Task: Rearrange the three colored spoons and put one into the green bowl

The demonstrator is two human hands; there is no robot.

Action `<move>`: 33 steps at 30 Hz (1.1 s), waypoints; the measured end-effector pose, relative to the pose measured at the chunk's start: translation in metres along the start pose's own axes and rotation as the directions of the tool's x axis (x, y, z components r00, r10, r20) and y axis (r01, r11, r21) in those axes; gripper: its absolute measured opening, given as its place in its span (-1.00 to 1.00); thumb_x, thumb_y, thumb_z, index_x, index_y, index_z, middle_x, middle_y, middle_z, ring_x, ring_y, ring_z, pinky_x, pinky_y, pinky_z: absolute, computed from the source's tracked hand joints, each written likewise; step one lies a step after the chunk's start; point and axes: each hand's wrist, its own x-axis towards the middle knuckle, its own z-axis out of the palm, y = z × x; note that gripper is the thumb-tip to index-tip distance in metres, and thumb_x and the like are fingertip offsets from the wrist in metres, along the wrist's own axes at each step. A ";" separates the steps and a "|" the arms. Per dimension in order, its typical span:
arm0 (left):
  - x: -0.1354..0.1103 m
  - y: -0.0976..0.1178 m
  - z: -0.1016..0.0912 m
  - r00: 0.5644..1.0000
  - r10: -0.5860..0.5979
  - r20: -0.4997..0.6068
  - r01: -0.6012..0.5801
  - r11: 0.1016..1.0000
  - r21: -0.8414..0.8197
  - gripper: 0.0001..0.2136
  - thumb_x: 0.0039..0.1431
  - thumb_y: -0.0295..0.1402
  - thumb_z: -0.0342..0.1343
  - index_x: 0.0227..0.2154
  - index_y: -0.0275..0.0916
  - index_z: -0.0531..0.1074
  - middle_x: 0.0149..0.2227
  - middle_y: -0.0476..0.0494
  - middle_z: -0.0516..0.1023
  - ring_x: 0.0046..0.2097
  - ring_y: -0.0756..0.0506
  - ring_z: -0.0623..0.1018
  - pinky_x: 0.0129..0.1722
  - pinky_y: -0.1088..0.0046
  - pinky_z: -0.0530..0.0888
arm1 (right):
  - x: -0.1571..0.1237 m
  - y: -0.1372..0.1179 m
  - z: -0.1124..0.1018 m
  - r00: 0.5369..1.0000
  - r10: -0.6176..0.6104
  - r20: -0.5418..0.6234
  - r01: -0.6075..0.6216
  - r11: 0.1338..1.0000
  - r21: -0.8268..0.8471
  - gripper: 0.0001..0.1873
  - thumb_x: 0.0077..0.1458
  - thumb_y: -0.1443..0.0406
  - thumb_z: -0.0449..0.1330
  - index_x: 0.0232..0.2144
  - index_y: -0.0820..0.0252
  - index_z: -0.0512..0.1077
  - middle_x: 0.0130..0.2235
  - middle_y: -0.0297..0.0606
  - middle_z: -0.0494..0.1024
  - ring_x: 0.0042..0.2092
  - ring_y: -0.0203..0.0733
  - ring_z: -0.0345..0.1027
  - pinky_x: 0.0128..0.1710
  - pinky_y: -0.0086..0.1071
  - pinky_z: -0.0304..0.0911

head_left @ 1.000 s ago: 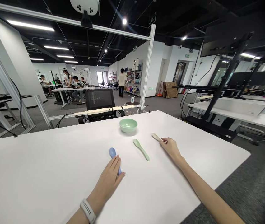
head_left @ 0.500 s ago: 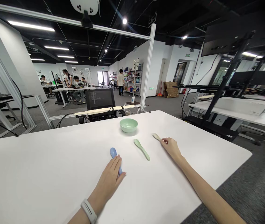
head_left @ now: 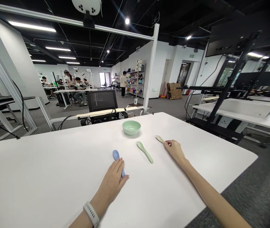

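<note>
The blue spoon (head_left: 116,154) lies on the white table (head_left: 54,164), its head pointing far and left, with the left hand (head_left: 112,175) laid over its handle. That hand's fingers are straight and close together, the thumb set apart to the right; such a flat pose suits steadying the spoon more than lifting it, though the palm hides whether it grips. Farther and to the right is the beige spoon (head_left: 159,138), also lying head outward, its handle running under the right hand (head_left: 175,150). Those fingers are bent and drawn in narrow at the handle, as if for a pinch, but whether they close on it cannot be told. Between the two lies the green spoon (head_left: 144,152), touched by neither hand. All three handles slant toward the near right, which probably makes them easy to reach from this side. Beyond them, near the far edge, the green bowl (head_left: 131,127) stands upright, well apart from both hands, perhaps to leave working room in front. A pale wristband (head_left: 91,214) circles the left wrist. Past the table are a black mesh chair (head_left: 102,100), a metal frame (head_left: 152,60) and, farther off, a standing person (head_left: 123,83) beside shelves (head_left: 135,77).
</note>
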 end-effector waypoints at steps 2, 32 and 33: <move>0.000 0.001 -0.001 1.000 0.002 0.007 -0.002 1.000 0.010 -0.44 0.44 -0.06 -0.04 0.36 -0.26 0.31 0.43 -0.35 0.36 0.44 -0.29 0.37 0.40 -0.02 0.43 | 0.000 0.000 0.001 1.000 -0.003 -0.004 0.003 1.000 -0.006 -0.34 0.19 -0.17 0.10 -0.26 0.29 0.67 -0.23 -0.03 0.65 -0.19 0.03 0.47 -0.09 -0.21 0.35; 0.000 0.001 -0.004 0.999 0.025 -0.034 -0.024 0.999 0.030 -0.46 0.44 -0.09 -0.03 0.35 -0.26 0.34 0.41 -0.35 0.40 0.42 -0.28 0.41 0.37 -0.01 0.47 | 0.002 0.006 0.005 0.999 -0.038 -0.033 0.038 0.999 -0.020 -0.28 0.21 -0.21 0.05 -0.29 0.30 0.68 -0.25 -0.03 0.64 -0.23 -0.01 0.46 -0.12 -0.23 0.34; 0.000 0.001 -0.003 0.999 0.026 -0.033 -0.025 0.999 0.028 -0.46 0.44 -0.09 -0.02 0.35 -0.26 0.33 0.41 -0.36 0.40 0.42 -0.28 0.40 0.37 -0.01 0.47 | 0.002 0.006 0.005 0.999 -0.037 -0.031 0.036 0.999 -0.018 -0.28 0.21 -0.21 0.06 -0.29 0.30 0.68 -0.25 -0.03 0.64 -0.23 -0.01 0.47 -0.12 -0.23 0.34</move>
